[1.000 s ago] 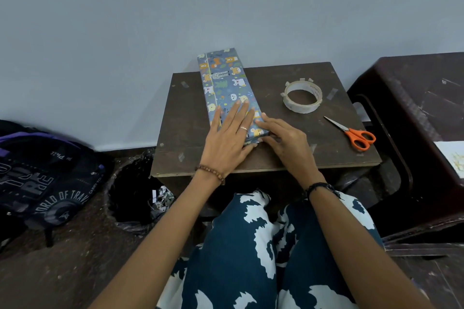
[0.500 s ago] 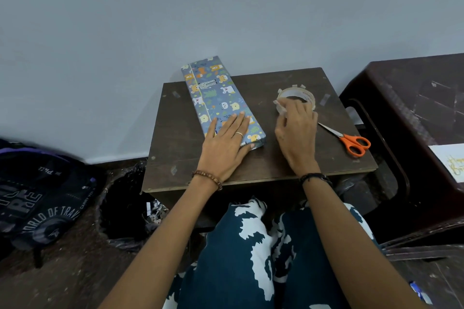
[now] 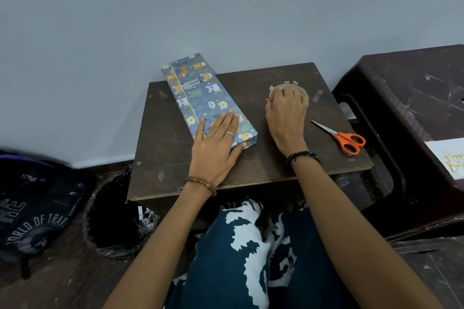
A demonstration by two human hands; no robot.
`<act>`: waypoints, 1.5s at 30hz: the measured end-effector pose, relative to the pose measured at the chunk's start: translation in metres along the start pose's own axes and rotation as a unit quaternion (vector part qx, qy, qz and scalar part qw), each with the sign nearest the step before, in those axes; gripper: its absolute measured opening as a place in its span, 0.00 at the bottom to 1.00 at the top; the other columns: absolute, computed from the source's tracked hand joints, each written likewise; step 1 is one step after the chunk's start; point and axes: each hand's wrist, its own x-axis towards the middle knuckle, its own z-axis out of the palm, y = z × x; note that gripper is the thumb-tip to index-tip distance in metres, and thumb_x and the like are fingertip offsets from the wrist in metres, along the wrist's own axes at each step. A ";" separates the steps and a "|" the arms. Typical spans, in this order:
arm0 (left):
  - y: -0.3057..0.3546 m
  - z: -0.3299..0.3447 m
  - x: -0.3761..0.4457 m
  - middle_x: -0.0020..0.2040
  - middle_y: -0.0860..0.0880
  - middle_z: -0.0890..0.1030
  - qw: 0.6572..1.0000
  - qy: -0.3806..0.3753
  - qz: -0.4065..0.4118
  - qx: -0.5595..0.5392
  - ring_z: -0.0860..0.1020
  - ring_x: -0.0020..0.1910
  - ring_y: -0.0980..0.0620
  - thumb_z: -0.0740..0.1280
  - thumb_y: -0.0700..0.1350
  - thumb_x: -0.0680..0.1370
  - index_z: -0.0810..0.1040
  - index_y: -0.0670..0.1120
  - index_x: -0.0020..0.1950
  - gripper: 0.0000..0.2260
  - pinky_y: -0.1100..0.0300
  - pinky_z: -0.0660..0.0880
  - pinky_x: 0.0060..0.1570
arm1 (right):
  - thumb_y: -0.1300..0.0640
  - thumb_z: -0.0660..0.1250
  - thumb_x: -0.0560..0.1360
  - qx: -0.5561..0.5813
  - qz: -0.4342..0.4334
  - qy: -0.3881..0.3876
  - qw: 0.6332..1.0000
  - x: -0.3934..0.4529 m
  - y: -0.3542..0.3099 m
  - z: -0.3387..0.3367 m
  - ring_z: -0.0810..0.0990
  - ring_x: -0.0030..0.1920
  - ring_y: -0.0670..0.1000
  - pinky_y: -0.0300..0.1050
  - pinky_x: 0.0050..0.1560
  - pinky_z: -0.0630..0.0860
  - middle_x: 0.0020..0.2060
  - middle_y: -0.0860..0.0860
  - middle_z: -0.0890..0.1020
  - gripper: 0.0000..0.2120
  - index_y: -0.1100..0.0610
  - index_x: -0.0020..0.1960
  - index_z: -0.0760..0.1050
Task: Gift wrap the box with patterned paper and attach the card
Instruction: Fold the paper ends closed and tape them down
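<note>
A long box wrapped in blue animal-patterned paper (image 3: 198, 93) lies on the small dark wooden table (image 3: 251, 163), its far end reaching past the table's back edge. My left hand (image 3: 216, 143) presses flat on the box's near end, fingers straight. My right hand (image 3: 286, 113) lies over the roll of clear tape (image 3: 296, 88) to the right of the box, with curled fingers on the roll; most of the roll is hidden under it. A white card with gold lettering (image 3: 449, 158) lies on the brown stool at the right edge.
Orange-handled scissors (image 3: 346, 139) lie on the table right of my right hand. A dark brown plastic stool (image 3: 411, 88) stands to the right. A black-lined bin (image 3: 110, 218) and a dark backpack (image 3: 32, 208) sit on the floor at left. My patterned trousers fill the foreground.
My right hand left the box's near end, went right and back to the tape roll, and now covers it. My left hand stays pressed on the box.
</note>
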 end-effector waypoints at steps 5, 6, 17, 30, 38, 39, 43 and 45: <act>0.001 -0.002 0.001 0.66 0.48 0.75 1.000 -0.007 -0.004 -0.004 0.74 0.65 0.51 0.54 0.56 0.76 0.72 0.44 0.67 0.25 0.43 0.65 0.65 | 0.59 0.69 0.70 -0.052 -0.016 0.012 0.998 0.000 -0.001 0.001 0.78 0.39 0.57 0.50 0.44 0.73 0.37 0.56 0.79 0.04 0.60 0.42 0.77; 0.001 -0.003 0.000 0.66 0.48 0.75 1.000 -0.008 -0.003 -0.003 0.74 0.65 0.51 0.54 0.56 0.76 0.73 0.44 0.67 0.25 0.43 0.65 0.65 | 0.59 0.70 0.69 -0.068 -0.023 0.007 0.997 0.000 -0.001 0.001 0.78 0.38 0.56 0.49 0.42 0.73 0.36 0.55 0.79 0.05 0.59 0.42 0.77; 0.002 -0.004 0.002 0.65 0.48 0.76 0.999 -0.024 -0.016 -0.018 0.74 0.64 0.51 0.55 0.56 0.75 0.73 0.44 0.66 0.25 0.43 0.65 0.65 | 0.69 0.74 0.61 -0.057 -0.100 0.019 0.993 -0.002 -0.005 -0.009 0.76 0.33 0.54 0.45 0.37 0.74 0.33 0.54 0.78 0.10 0.59 0.38 0.76; 0.004 -0.013 0.004 0.68 0.47 0.73 0.990 -0.111 -0.047 -0.069 0.71 0.67 0.51 0.53 0.57 0.76 0.70 0.44 0.69 0.27 0.45 0.60 0.68 | 0.59 0.67 0.73 0.143 -0.010 -0.035 0.989 -0.010 0.000 -0.036 0.77 0.43 0.54 0.49 0.47 0.71 0.38 0.54 0.81 0.03 0.59 0.42 0.76; 0.002 -0.021 0.006 0.75 0.51 0.61 0.983 -0.152 -0.053 -0.088 0.58 0.74 0.55 0.57 0.55 0.80 0.58 0.47 0.75 0.26 0.51 0.45 0.73 | 0.60 0.72 0.70 0.502 0.172 -0.183 0.827 -0.055 0.019 -0.078 0.79 0.45 0.44 0.34 0.49 0.73 0.44 0.49 0.82 0.03 0.54 0.40 0.80; 0.003 -0.021 0.007 0.75 0.51 0.59 0.983 -0.156 -0.055 -0.084 0.56 0.75 0.55 0.56 0.55 0.80 0.57 0.48 0.75 0.26 0.51 0.44 0.73 | 0.61 0.73 0.69 0.497 0.173 -0.190 0.828 -0.061 0.018 -0.077 0.79 0.45 0.46 0.33 0.48 0.73 0.46 0.51 0.81 0.04 0.54 0.40 0.79; 0.004 -0.025 0.007 0.76 0.52 0.57 0.980 -0.175 -0.058 -0.078 0.54 0.75 0.56 0.54 0.55 0.80 0.54 0.48 0.76 0.26 0.52 0.42 0.73 | 0.62 0.74 0.68 0.472 0.148 -0.194 0.847 -0.069 0.009 -0.071 0.78 0.45 0.48 0.31 0.46 0.73 0.45 0.51 0.79 0.06 0.53 0.39 0.79; 0.005 -0.027 0.008 0.76 0.52 0.56 0.978 -0.182 -0.060 -0.078 0.53 0.75 0.56 0.54 0.55 0.81 0.53 0.48 0.76 0.26 0.51 0.42 0.73 | 0.61 0.74 0.67 0.457 0.135 -0.187 0.859 -0.070 0.004 -0.067 0.78 0.46 0.49 0.36 0.48 0.74 0.42 0.48 0.78 0.10 0.47 0.36 0.77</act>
